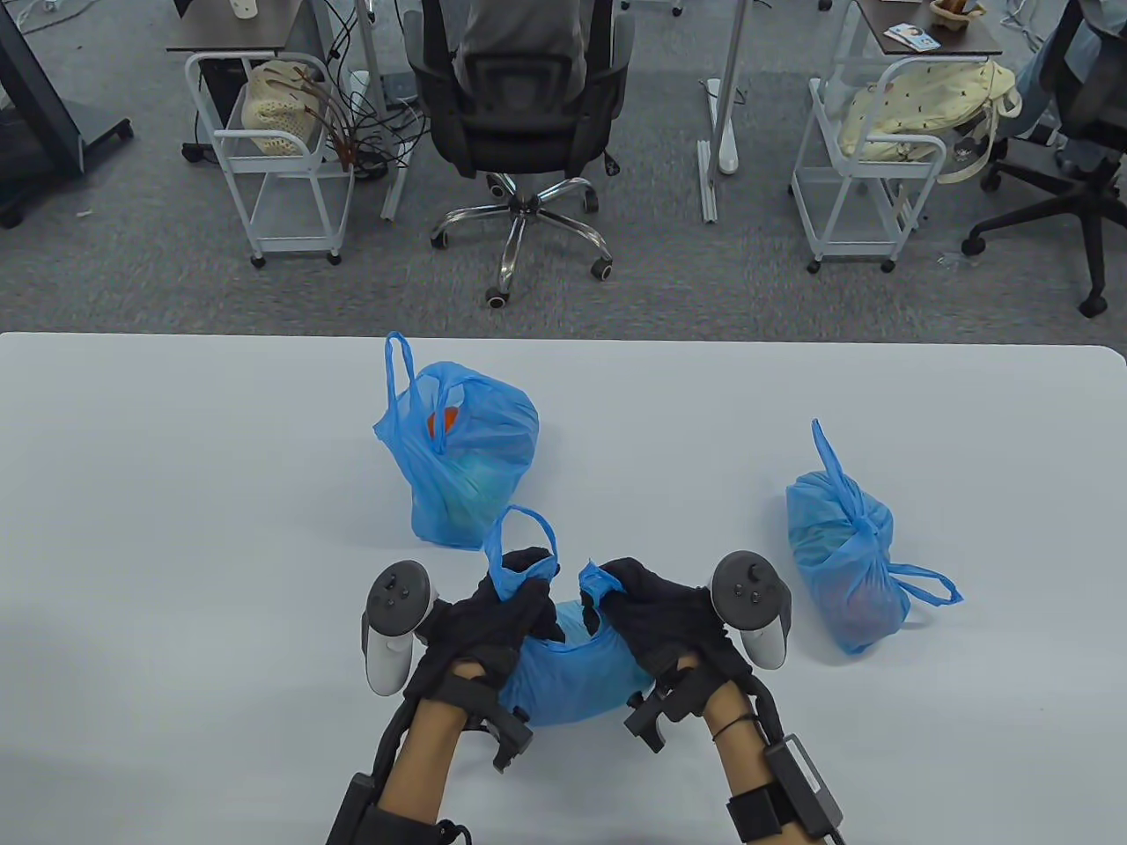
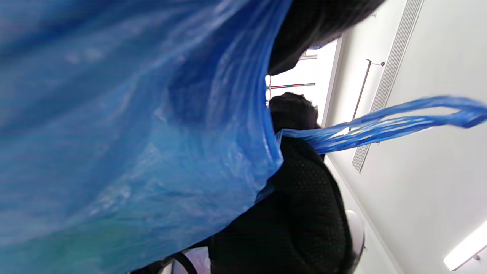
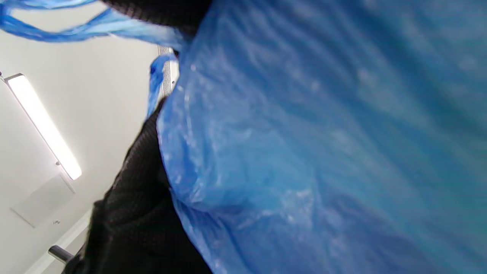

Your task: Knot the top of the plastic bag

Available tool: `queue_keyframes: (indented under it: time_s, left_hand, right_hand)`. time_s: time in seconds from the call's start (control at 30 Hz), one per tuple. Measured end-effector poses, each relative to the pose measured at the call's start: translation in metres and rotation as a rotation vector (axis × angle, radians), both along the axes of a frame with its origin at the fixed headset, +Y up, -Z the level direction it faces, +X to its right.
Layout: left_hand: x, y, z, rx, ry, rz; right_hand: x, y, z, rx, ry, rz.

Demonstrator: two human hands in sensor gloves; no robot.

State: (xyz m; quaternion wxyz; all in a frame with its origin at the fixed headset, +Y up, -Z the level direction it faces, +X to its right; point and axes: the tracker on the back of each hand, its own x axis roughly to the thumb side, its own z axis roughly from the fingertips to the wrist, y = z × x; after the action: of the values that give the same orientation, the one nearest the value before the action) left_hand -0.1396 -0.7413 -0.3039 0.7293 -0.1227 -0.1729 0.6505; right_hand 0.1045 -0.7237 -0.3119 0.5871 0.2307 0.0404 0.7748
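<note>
- Three blue plastic bags sit on the white table [image 1: 176,493]; the one being worked, the near bag [image 1: 577,673], lies at the 6 o'clock edge of the table view, between the two wrists
- The left hand [image 1: 502,607] grips the left handle loop [image 1: 519,541], which stands up past the fingers toward 12 o'clock; in the left wrist view the same loop [image 2: 399,125] streams out taut from the glove toward 3 o'clock
- The right hand [image 1: 656,607] pinches the right handle [image 1: 594,581], only a short bunched tuft showing above the glove; the handles are apart, not yet crossed
- The film looks thin, soft and slick, so it should bunch easily and slip under a loose pinch; the body looks lightly filled, and I judge it light enough to lift or drag when the handles are pulled
- Best hold, I think, is low on each handle, near where it meets the bag mouth, leaving enough free loop to cross and tuck; a hard tug may stretch or tear the film
- An open bag [image 1: 462,458] stands at 12 o'clock from the hands, handles loose
- A tied bag [image 1: 845,554] lies at 3 o'clock, already knotted
</note>
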Motion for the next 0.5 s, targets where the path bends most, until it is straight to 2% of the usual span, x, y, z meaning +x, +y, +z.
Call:
queue_keyframes:
  time_s: [0.27, 0.5]
  left_hand:
    - [0.009, 0.006, 0.002, 0.096, -0.072, -0.168]
    - [0.013, 0.009, 0.005, 0.142, -0.062, -0.277]
  right_hand:
    - [-0.007, 0.003, 0.004, 0.086, -0.027, 0.099]
    - [-0.010, 0.010, 0.009, 0.216, -0.111, 0.188]
